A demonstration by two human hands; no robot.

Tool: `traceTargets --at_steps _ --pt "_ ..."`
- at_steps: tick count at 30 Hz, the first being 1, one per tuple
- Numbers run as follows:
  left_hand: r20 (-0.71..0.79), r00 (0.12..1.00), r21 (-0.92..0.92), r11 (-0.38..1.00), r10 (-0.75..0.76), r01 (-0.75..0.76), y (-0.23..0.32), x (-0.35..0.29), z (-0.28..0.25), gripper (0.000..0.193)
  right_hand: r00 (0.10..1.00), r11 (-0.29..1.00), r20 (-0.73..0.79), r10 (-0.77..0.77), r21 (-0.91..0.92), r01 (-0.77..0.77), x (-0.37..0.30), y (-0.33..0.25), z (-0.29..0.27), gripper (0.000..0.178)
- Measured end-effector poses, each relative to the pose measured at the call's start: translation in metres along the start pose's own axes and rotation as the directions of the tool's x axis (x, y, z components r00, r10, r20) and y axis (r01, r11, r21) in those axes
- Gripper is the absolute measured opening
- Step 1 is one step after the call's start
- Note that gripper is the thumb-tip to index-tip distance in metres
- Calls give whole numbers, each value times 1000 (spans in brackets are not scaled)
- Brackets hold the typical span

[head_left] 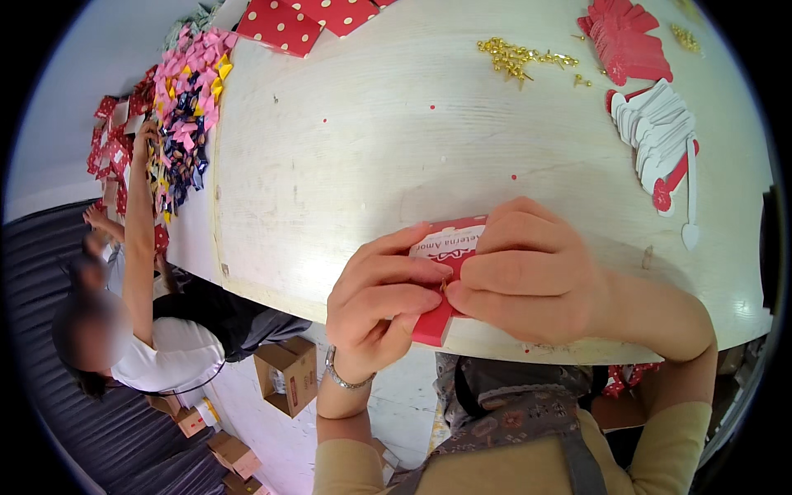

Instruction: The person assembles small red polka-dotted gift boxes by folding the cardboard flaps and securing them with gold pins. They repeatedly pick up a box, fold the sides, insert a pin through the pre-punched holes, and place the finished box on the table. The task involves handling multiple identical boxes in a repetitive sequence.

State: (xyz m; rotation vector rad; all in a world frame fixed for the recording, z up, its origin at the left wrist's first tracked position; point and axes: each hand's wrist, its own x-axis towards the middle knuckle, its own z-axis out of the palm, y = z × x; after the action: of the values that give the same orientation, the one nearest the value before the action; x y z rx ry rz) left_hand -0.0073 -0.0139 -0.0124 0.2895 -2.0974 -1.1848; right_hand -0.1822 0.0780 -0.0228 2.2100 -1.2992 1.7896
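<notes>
Close to the table's near edge, a small red box [431, 330] with a white printed panel and a polka-dot end is between my two hands. My left hand [375, 289] grips its left side, thumb and fingertips bent inward over the card. My right hand [528, 272] is closed at its right side, thumb and forefinger pinching at a thin gold paper fastener [445, 285]. Fingertips of both hands meet there and cover most of the fastener. My fingers also hide much of the box's middle.
Loose gold paper fasteners [516, 58] lie at the far right, near red paper strips [629, 41] and fanned white heart-ended strips [656, 132]. Red polka-dot boxes [280, 26] lie at the far edge. At left, a co-worker [165, 351] reaches over wrapped sweets [186, 107]. A cardboard carton [287, 375] stands below.
</notes>
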Motion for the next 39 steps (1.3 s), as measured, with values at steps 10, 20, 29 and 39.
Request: traceTargets --at_steps 10,20,29,39 --pt "29 986 369 915 164 -163 23 -1 2 23 889 932 301 346 -1 -362 27 -30 -23 28" --pt "-112 994 221 975 9 16 30 -27 16 17 891 964 369 265 -105 -244 23 -42 -29 15" --pt "-187 977 -144 987 -98 72 22 -30 23 14 940 973 253 228 -21 -230 16 -41 -20 15" --pt "-233 960 114 976 -154 185 45 -27 29 14 835 869 364 413 119 -481 9 -42 -20 15"
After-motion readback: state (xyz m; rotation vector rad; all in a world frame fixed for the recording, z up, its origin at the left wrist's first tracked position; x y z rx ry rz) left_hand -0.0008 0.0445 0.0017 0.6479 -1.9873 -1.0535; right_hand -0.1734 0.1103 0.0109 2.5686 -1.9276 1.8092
